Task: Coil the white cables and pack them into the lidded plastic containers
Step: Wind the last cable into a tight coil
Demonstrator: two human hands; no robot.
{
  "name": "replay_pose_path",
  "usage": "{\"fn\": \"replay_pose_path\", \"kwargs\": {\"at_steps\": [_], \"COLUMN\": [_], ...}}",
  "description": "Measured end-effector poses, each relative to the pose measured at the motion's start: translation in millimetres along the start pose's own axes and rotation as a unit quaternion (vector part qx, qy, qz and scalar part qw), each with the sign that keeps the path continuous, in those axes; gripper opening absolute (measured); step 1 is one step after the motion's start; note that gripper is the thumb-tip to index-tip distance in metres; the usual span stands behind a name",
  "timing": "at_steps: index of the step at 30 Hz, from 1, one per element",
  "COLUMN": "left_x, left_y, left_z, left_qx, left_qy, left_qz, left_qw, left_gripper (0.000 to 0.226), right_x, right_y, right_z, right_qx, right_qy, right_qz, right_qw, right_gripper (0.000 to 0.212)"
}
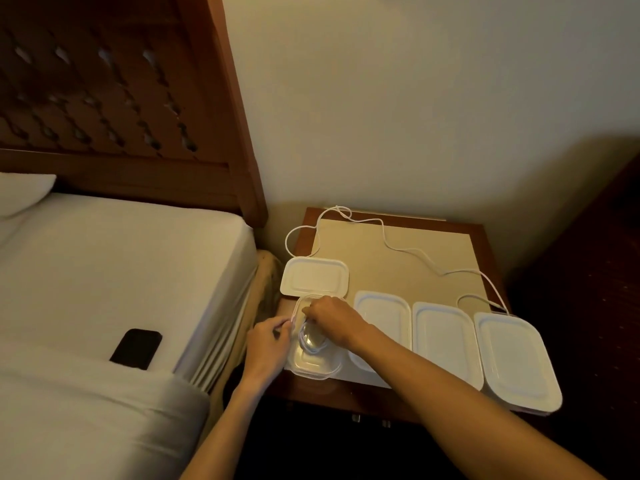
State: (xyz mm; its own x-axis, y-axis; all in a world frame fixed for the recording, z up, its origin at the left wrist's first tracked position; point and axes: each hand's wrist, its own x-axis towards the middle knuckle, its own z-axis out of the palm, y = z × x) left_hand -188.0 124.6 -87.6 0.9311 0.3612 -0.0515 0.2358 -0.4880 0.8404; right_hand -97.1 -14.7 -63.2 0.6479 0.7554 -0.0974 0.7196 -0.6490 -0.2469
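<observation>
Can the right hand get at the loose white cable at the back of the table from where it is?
Probably yes: the loose cable lies in the open behind the lidded containers, but the right hand is busy in the open container.

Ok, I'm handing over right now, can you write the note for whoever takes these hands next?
Left hand: pinches the rim of the open container, steadying it.
Right hand: fingers curled down inside, pressing a coiled cable into it.
Its lid lies off, just behind.
Three closed containers sit in a row to the right; contents cannot be seen.
A loose cable still trails across the nightstand.
Left: seat the coil, fit the lid, coil and pack the loose cable.
</observation>
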Motion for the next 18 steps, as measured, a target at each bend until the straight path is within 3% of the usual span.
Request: {"fn": "replay_pose_path", "kwargs": {"at_steps": [5,8,12,15,18], "left_x": [1,2,22,45,66], "left_y": [4,27,80,123,163], "left_z": [1,0,24,66,118], "left_qx": [0.025,0.079,0.082,0.082,0.126], "left_qy": [0.012,0.072,0.081,0.022,-0.073], "left_qz": [0.000,0.034,0.113,0.173,0.239], "left_qw": [1.000,0.994,0.987,0.981,0.960], "left_gripper": [0.020,0.018,0.020,0.019,0.020], "right_x": [-16,-37,-73,-98,-120], "right_y": [5,30,105,167,219], "right_z": [-6,-21,-50,-59,-57], "right_qx": [0.005,0.063,0.107,0.103,0.048], "right_qy": [0.102,0.200,0.238,0.237,0.187], "right_qz": [-0.038,-0.026,0.108,0.234,0.399], "right_qw": [0.994,0.977,0.959,0.937,0.896], "right_gripper": [0.032,0.031,0.024,0.025,0.032]}}
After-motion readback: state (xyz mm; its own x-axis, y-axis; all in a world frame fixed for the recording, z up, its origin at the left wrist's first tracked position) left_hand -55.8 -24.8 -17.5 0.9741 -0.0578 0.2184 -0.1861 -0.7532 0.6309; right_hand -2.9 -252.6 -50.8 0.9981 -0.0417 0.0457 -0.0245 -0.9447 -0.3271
